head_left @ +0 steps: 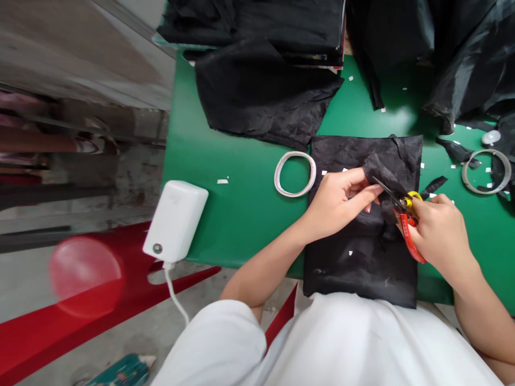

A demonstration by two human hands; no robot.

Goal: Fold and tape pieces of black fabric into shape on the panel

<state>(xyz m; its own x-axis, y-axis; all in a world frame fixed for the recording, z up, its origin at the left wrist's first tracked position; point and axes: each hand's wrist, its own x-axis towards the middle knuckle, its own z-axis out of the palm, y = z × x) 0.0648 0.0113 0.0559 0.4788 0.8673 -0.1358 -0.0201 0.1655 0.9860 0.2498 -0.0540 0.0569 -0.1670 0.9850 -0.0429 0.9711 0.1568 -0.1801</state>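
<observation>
My left hand (341, 203) pinches a crumpled edge of black fabric (382, 169), thumb and fingers together. My right hand (440, 228) is wrapped round scissors (408, 236) with red and yellow handles. The scissor blades point up and left, against the fabric beside my left thumb. Under both hands a flat black piece (362, 273) lies on the green table (233, 214) and hangs over its front edge toward my white shirt. How far the blades are apart is hard to tell.
A white tape ring (295, 174) lies left of my hands, another ring (486, 171) at the right. Black cloth (265, 96) covers the back, with more dark sheets (475, 59) at back right. A white device (176, 221) with a cable sits at the left edge. White scraps are scattered about.
</observation>
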